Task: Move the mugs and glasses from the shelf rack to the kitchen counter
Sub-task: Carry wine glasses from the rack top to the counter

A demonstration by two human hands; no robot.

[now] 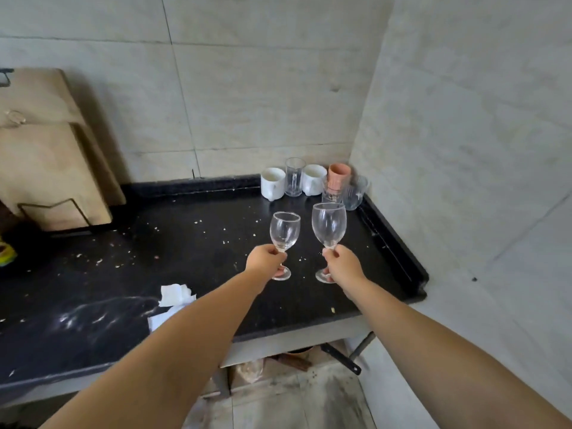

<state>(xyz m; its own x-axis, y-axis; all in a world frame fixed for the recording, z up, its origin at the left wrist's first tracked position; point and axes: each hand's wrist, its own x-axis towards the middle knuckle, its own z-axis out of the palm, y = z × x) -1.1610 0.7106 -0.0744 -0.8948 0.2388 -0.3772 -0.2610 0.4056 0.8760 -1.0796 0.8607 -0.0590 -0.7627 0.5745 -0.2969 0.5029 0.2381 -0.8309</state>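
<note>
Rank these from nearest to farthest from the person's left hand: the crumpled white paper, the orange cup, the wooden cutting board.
From the left hand:
1. Crumpled white paper, on the counter, lower left of the hand.
2. Orange cup, back right corner among the mugs.
3. Wooden cutting board, leaning on the wall, far left.

Counter [185,243] black, pale speckles. On it: two clear wine glasses [285,232]; at back corner two white mugs [272,183], clear tumblers [295,177], salmon-pink ribbed cup [339,176]. Left of counter: tan boards [52,168]. White tissue [176,295].
</note>
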